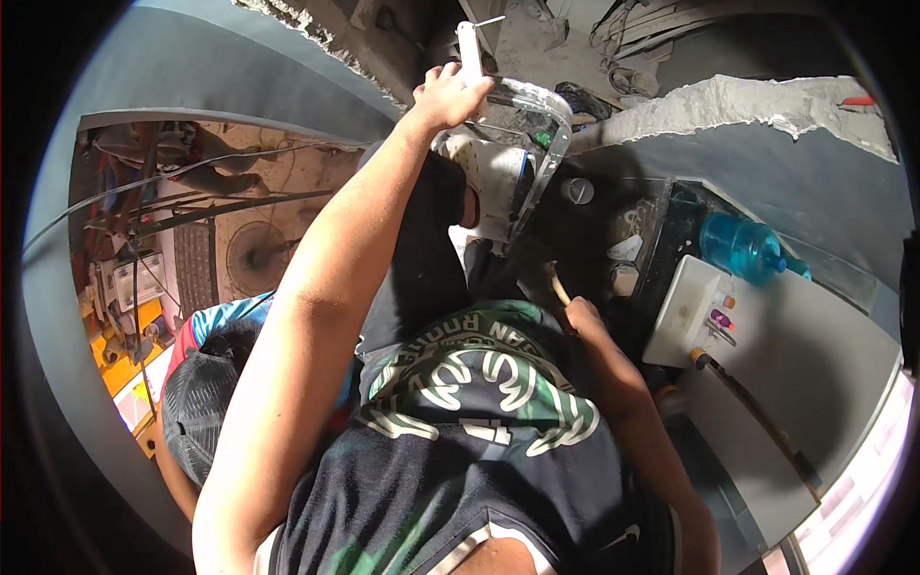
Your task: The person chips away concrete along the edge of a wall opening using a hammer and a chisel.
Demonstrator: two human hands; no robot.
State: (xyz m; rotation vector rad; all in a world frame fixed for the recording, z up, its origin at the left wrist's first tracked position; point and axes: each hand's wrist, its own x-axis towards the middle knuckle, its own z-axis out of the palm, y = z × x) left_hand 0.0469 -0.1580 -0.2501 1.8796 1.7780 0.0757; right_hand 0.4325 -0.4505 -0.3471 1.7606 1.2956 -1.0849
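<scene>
My left arm reaches up and forward to the ragged wall opening, where my left hand [450, 96] is closed round a white bar [469, 53] with a thin rod sticking out at its top. Beside that hand rises the scuffed metal frame [554, 115] of what looks like a stepladder. One of my legs, in dark trousers [422, 240], is bent forward against the frame's pale step [494, 177]. Lower and to the right, my right hand [580, 311] grips the wooden handle [558, 285] of a tool. The head of that tool is lost in dark shadow.
Broken concrete [728, 110] edges the opening ahead. At right are a blue water jug [738, 244] and a white tabletop [805, 355] with small bottles. A person in a black cap [206, 412] is close on my left, below a loose cable [144, 182]. A fan [257, 257] stands beyond.
</scene>
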